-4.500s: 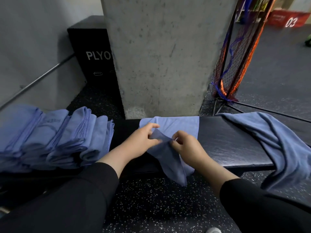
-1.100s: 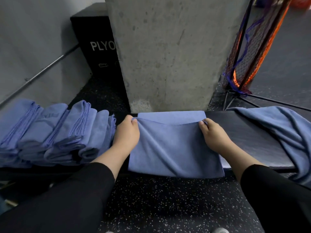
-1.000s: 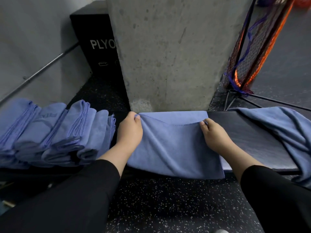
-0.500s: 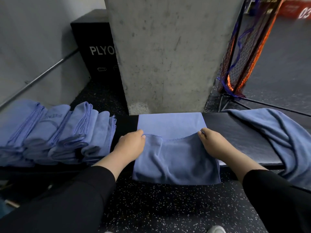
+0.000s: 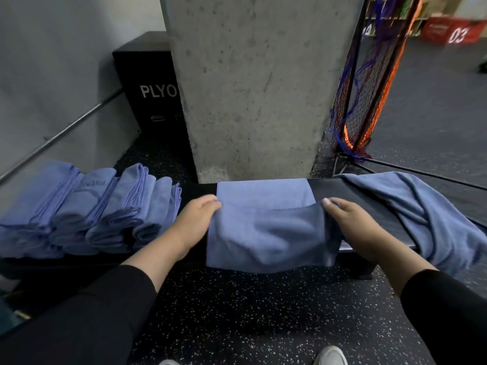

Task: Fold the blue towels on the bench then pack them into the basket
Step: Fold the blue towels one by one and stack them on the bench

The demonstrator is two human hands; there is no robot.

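Past my grips rises the concrete pillar point(image 5: 253, 85), its foot just beyond the bench's far edge, so I have little open room straight ahead. Left of it stands a black box point(image 5: 147, 83) lettered "PLYO", and right of it a folded net frame point(image 5: 361, 83) with open grey floor behind.

The bench point(image 5: 340, 188) runs black across my view. Its near edge lies under my wrists, and the speckled floor point(image 5: 250, 312) on my side of it is free.

Left of my left grip sits the row of folded towels point(image 5: 89, 206), packed side by side, the nearest fold just beside my left wrist. Right of my right grip an unfolded towel point(image 5: 427, 209) is heaped on the bench and spills over the near edge, close to my right forearm. Between the two heaps is a strip of bare bench top.

Between my grips lies the towel point(image 5: 266, 227) I am folding. Its lower layer rests flat to the bench's far edge; the upper layer's stitched hem runs straight from grip to grip, and the fold sags over the near edge.

My left grip point(image 5: 195, 222) pinches the hem's left corner, thumb and fingers pressed together on cloth. My right grip point(image 5: 350, 222) pinches the right corner, fingers curled round the cloth's side edge.

Two shoe tips point(image 5: 330, 355) show at the bottom edge.
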